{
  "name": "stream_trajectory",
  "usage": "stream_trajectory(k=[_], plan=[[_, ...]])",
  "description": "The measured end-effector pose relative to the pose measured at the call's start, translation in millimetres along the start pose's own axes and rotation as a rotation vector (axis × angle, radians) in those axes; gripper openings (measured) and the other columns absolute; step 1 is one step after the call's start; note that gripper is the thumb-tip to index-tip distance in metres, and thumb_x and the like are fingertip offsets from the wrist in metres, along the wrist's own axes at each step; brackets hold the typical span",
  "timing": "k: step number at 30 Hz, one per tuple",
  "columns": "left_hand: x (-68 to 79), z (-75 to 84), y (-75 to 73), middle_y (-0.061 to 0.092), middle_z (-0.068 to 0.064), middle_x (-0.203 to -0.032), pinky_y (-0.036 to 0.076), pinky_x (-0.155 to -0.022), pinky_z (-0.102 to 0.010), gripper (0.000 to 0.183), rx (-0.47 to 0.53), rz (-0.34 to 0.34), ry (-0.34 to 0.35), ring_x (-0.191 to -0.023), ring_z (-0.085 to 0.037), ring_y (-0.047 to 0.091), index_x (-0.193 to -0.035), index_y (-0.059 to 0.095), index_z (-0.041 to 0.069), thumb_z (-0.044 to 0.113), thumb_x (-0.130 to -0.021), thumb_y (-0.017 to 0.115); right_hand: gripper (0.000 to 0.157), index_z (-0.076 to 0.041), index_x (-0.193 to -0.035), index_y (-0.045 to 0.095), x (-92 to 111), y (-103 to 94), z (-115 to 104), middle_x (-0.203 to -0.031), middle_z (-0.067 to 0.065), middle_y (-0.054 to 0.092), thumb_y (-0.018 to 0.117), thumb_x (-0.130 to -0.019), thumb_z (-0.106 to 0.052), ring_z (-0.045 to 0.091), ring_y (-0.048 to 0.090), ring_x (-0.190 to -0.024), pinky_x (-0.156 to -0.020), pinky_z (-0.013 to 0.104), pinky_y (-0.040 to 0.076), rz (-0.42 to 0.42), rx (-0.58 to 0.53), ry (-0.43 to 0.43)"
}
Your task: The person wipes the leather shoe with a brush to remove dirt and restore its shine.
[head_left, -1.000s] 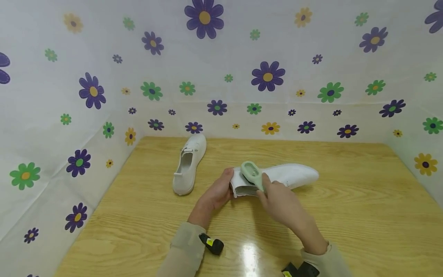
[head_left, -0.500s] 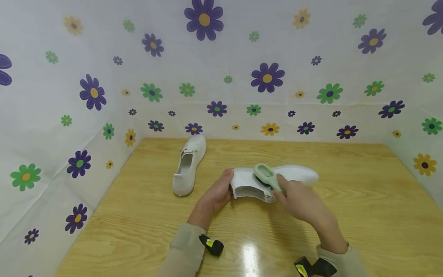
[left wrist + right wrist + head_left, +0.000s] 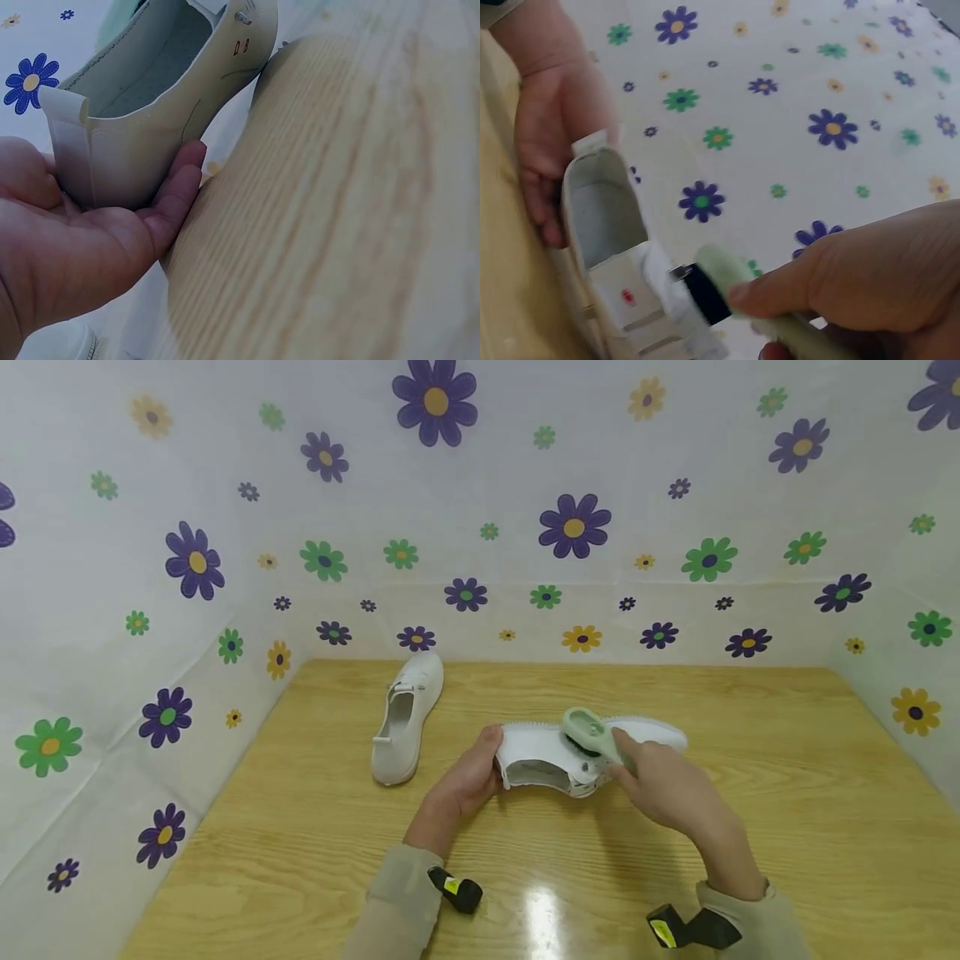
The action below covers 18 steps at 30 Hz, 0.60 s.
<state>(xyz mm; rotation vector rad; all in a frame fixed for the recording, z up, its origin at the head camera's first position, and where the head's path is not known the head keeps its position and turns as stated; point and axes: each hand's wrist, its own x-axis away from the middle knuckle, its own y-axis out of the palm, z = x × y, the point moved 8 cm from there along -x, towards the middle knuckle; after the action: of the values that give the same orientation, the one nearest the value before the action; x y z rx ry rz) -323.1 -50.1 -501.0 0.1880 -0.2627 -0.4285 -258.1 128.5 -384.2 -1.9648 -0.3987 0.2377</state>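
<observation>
A white shoe [image 3: 528, 745] is tipped on its side above the table, its opening facing me and its toe to the right. My left hand [image 3: 467, 777] grips the heel; in the left wrist view its fingers [image 3: 180, 191] curl beneath the shoe. My right hand [image 3: 667, 785] holds the handle of a pale green brush [image 3: 588, 728]. The brush's dark bristles [image 3: 707, 294] face the shoe's upper side, near the lacing area. Whether every bristle touches is hidden. In the right wrist view a red mark [image 3: 628, 298] shows on the shoe's tongue area.
A second white shoe [image 3: 393, 762] stands upright at the back left, toe away from me. The wooden table [image 3: 300, 860] meets a white flower-printed cloth [image 3: 495, 460] at the back and sides. Black cameras are strapped on both wrists.
My right hand has moved the brush rightward along the shoe, from near the heel toward the toe. My left hand keeps its grip on the heel. The other shoe stays put.
</observation>
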Motion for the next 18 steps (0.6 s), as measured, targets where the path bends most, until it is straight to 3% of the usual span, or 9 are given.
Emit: stream_trajectory(k=[4, 7, 10, 12, 15, 16, 18], plan=[[-0.2, -0.9, 1.8, 0.042, -0.010, -0.112, 0.040, -0.076, -0.029, 0.040, 0.000, 0.006, 0.002, -0.095, -0.018, 0.045, -0.127, 0.025, 0.010, 0.037, -0.104, 0.008, 0.054, 0.005, -0.142, 0.035, 0.1, 0.6, 5.9, -0.079, 0.005, 0.053, 0.051, -0.098, -0.023, 0.014, 0.044, -0.065, -0.058, 0.029, 0.037, -0.039, -0.049, -0.031], [-0.6, -2.2, 2.2, 0.042, -0.009, -0.111, 0.040, -0.074, -0.028, 0.037, -0.006, 0.002, 0.001, -0.093, -0.018, 0.045, -0.126, 0.024, 0.011, 0.037, -0.105, 0.008, 0.055, -0.001, -0.144, 0.035, 4.9, 0.2, 12.0, -0.100, 0.012, 0.062, 0.050, -0.098, -0.027, 0.015, 0.048, -0.071, -0.066, 0.033, 0.042, -0.100, -0.091, -0.041], [-0.7, -2.8, 2.7, 0.041, -0.010, -0.113, 0.040, -0.075, -0.029, 0.036, -0.006, -0.009, -0.006, -0.095, -0.018, 0.044, -0.126, 0.023, 0.011, 0.037, -0.105, 0.009, 0.054, -0.005, -0.145, 0.036, 12.7, -7.7, 24.2, -0.128, 0.018, 0.056, 0.051, -0.098, -0.029, 0.021, 0.055, -0.088, -0.078, 0.042, 0.046, -0.100, -0.090, -0.014], [-0.5, -1.6, 2.0, 0.040, -0.011, -0.116, 0.040, -0.077, -0.029, 0.037, -0.003, -0.007, -0.008, -0.098, -0.019, 0.044, -0.127, 0.023, 0.011, 0.037, -0.105, 0.009, 0.054, -0.004, -0.145, 0.036, 12.6, -10.9, 29.7, -0.125, 0.018, 0.057, 0.051, -0.098, -0.027, 0.022, 0.054, -0.089, -0.075, 0.041, 0.047, -0.074, -0.080, 0.000], [0.7, 1.4, 1.3, 0.039, -0.012, -0.118, 0.040, -0.080, -0.030, 0.038, 0.001, -0.008, -0.001, -0.101, -0.020, 0.042, -0.128, 0.022, 0.010, 0.037, -0.105, 0.009, 0.053, -0.004, -0.145, 0.034, 6.8, -8.2, 26.0, -0.105, 0.016, 0.061, 0.051, -0.099, -0.024, 0.019, 0.052, -0.076, -0.064, 0.034, 0.043, -0.064, -0.080, -0.014], [0.7, 1.9, 1.1, 0.039, -0.011, -0.118, 0.039, -0.080, -0.029, 0.038, -0.002, -0.007, 0.002, -0.101, -0.020, 0.042, -0.128, 0.022, 0.010, 0.037, -0.105, 0.008, 0.053, -0.004, -0.145, 0.035, 5.2, -6.4, 23.0, -0.098, 0.012, 0.061, 0.051, -0.099, -0.024, 0.017, 0.050, -0.072, -0.063, 0.032, 0.041, -0.072, -0.079, -0.031], [0.4, 2.6, 1.9, 0.038, -0.011, -0.118, 0.038, -0.081, -0.029, 0.037, -0.006, -0.010, 0.009, -0.102, -0.020, 0.041, -0.128, 0.022, 0.010, 0.036, -0.105, 0.008, 0.053, -0.006, -0.145, 0.036, 6.0, -4.4, 18.8, -0.099, 0.012, 0.061, 0.051, -0.098, -0.027, 0.015, 0.049, -0.070, -0.064, 0.032, 0.042, -0.109, -0.094, -0.061]])
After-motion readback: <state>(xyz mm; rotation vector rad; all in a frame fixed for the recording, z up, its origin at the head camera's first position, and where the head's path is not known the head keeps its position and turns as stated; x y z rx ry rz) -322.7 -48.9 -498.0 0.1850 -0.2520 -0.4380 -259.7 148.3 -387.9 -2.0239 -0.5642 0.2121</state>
